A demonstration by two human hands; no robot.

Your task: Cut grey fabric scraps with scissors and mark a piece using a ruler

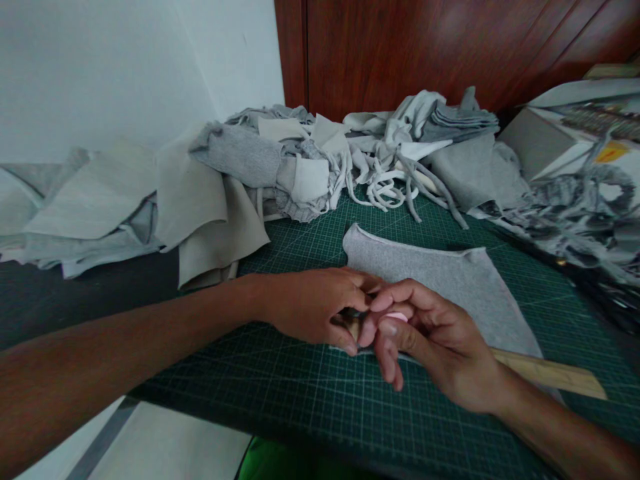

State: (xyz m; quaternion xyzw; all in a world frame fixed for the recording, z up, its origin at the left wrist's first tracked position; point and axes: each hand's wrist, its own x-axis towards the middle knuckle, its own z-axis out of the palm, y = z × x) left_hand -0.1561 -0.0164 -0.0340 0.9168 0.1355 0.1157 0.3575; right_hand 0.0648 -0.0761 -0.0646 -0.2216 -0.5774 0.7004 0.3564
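Observation:
A grey knit fabric piece (440,280) lies on the green cutting mat (300,393). Over its near left edge my left hand (315,303) is curled, its thumb and fingers around the end of a wooden ruler (555,373). The ruler runs right, across the fabric and under my right hand (435,340). Between the thumb and fingers of my right hand is a small pink piece (397,316), mostly covered. The fingertips of both hands are close together, and the ruler's middle is hidden behind my right hand.
Grey and white fabric scraps and strips (310,167) are heaped along the back of the mat. More pale cloth (100,193) lies at the left. At the right stand a white box (545,140) and a tangle of patterned material (590,213). A reddish-brown wooden panel (425,53) rises behind.

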